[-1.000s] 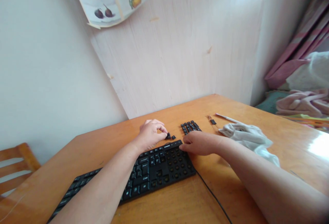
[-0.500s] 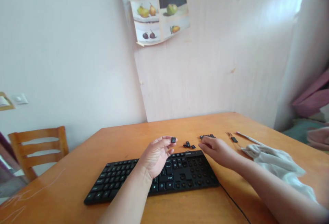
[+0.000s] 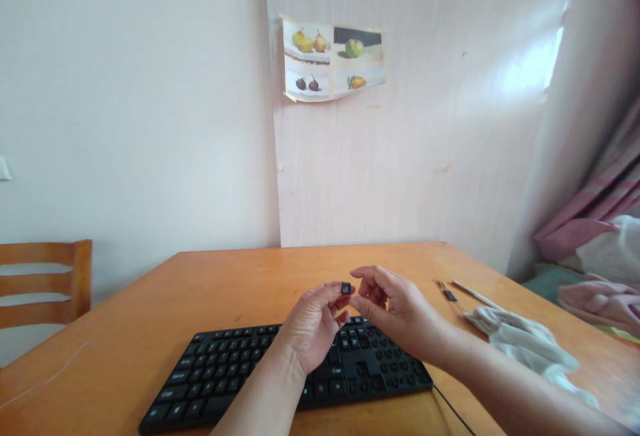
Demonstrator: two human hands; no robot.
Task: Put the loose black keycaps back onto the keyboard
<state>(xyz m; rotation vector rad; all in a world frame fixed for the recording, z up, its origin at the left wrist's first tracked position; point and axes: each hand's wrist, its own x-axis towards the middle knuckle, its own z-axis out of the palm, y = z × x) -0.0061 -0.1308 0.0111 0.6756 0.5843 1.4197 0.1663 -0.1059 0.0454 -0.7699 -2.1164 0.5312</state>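
Observation:
A black keyboard lies on the orange wooden table, with bare sockets where keys are off at its right end. My left hand is raised above it, palm up, pinching a small black keycap between thumb and fingertips. My right hand hovers right beside it, fingers curled, its fingertips almost touching the keycap; I cannot tell whether they grip it. The loose keycaps on the table are hidden behind my hands.
A crumpled grey-white cloth lies at the table's right, with a thin white stick and a small dark tool behind it. The keyboard's cable runs off to the front. A wooden chair stands at left. Bedding is piled at far right.
My left hand picked a keycap off the table and raised it. My right hand left the keyboard's edge and came up to meet it. The camera tilted up.

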